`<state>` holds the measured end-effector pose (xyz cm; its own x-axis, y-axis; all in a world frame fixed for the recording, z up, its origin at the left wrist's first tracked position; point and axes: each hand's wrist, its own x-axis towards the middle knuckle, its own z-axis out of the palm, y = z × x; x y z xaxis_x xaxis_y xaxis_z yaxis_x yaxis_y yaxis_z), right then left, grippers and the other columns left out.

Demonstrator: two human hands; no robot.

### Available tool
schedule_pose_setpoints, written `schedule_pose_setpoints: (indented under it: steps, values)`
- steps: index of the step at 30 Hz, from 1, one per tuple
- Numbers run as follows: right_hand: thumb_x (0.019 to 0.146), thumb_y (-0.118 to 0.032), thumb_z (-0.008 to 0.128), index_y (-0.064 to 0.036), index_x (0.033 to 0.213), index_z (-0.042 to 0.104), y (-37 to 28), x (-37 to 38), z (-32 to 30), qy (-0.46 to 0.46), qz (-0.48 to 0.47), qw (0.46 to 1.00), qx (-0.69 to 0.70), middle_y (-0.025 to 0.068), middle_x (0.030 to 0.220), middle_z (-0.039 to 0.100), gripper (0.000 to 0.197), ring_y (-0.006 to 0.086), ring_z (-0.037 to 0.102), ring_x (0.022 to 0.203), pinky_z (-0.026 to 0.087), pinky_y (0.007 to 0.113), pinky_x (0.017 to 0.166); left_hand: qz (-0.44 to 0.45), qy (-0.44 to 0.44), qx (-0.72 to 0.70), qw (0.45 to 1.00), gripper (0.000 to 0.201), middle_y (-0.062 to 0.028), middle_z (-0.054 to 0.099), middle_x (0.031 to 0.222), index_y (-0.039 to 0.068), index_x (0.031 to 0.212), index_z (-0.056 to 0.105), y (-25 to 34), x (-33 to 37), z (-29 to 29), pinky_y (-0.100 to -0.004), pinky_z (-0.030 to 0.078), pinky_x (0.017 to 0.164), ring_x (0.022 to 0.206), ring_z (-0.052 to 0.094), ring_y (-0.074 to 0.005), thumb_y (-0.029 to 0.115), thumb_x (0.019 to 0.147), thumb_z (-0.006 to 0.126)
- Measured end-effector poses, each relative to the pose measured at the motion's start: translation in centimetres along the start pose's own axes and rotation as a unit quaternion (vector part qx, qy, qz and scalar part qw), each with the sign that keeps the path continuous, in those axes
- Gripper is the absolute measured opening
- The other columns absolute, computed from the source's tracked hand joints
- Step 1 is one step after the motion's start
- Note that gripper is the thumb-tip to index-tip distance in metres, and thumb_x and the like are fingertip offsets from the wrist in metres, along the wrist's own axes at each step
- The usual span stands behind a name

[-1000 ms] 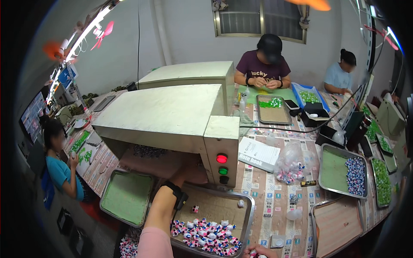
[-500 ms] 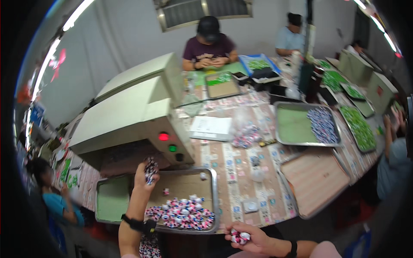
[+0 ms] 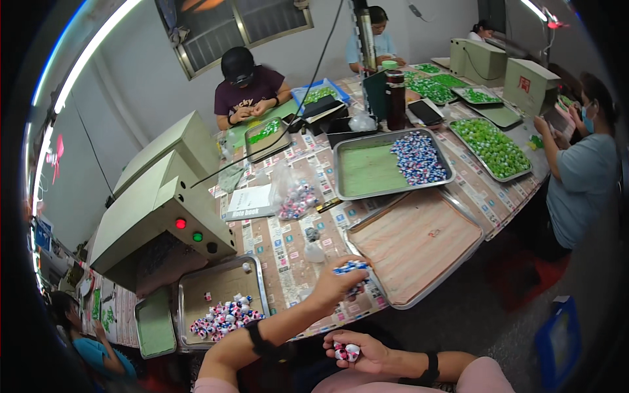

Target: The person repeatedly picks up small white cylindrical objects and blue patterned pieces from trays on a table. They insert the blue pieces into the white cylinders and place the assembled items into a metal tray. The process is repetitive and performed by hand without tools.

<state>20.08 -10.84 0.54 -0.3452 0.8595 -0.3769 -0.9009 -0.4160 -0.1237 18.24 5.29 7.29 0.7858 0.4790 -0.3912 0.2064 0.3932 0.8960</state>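
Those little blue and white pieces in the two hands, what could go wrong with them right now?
The left hand is raised over the table edge with a heaped fistful of pieces, so some could slip out and roll to the floor. The right hand cups a few more pieces low beside the lap, off the table, where a drop would be hard to catch. Loose ones could also land in the empty striped tray.

A plain pale grey wall [image 3: 124, 111] is running along the far side of the room, with a barred window [image 3: 239, 23] sitting high in it. A long white tube light [image 3: 78, 62] is glowing across the upper left. A long work table covered in a printed patterned cloth [image 3: 288, 242] is filling the middle, and a dark speckled floor [image 3: 517, 327] is showing at the lower right.
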Motion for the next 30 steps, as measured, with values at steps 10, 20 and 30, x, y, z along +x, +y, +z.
schedule_pose_setpoints:
  steps: [10, 20, 30]
  values:
    - [0.093, -0.018, 0.062, -0.0067, 0.109, 0.063, -1.0, -3.2, -2.8, -0.02, -0.037, 0.999, 0.028, 0.005, 0.099, 0.064, 0.02, 0.0146, 0.064, 0.088, 0.053, 0.027, 0.061, 0.351, -0.036, 0.473, 0.807, 0.029, -0.0138, 0.061, 0.103, 0.01, 0.101, 0.067, -5.4, 7.3, 7.6, -0.0392, 0.05, 0.082, 0.096, 0.061, -0.0335, 0.011, 0.072, 0.071]
    - [0.092, -0.02, 0.062, -0.0093, 0.109, 0.063, -1.2, -3.3, -3.4, -0.011, -0.029, 0.999, 0.019, 0.0039, 0.1, 0.065, 0.02, 0.0145, 0.064, 0.089, 0.054, 0.028, 0.064, 0.345, -0.056, 0.382, 0.855, 0.032, -0.012, 0.062, 0.116, 0.01, 0.11, 0.068, -5.7, 8.8, 6.7, -0.0327, 0.046, 0.09, 0.103, 0.06, -0.0256, 0.018, 0.079, 0.073]
    - [0.092, -0.018, 0.059, -0.0071, 0.105, 0.062, -3.8, -3.9, -2.4, 0.024, -0.144, 0.989, 0.033, 0.007, 0.098, 0.064, 0.018, 0.019, 0.064, 0.089, 0.055, 0.032, 0.06, 0.2, 0.12, -0.005, 0.972, 0.026, -0.0131, 0.064, 0.113, -0.003, 0.116, 0.057, -3.5, 2.0, 4.0, -0.0308, 0.04, 0.104, 0.114, 0.058, -0.0204, 0.015, 0.101, 0.045]
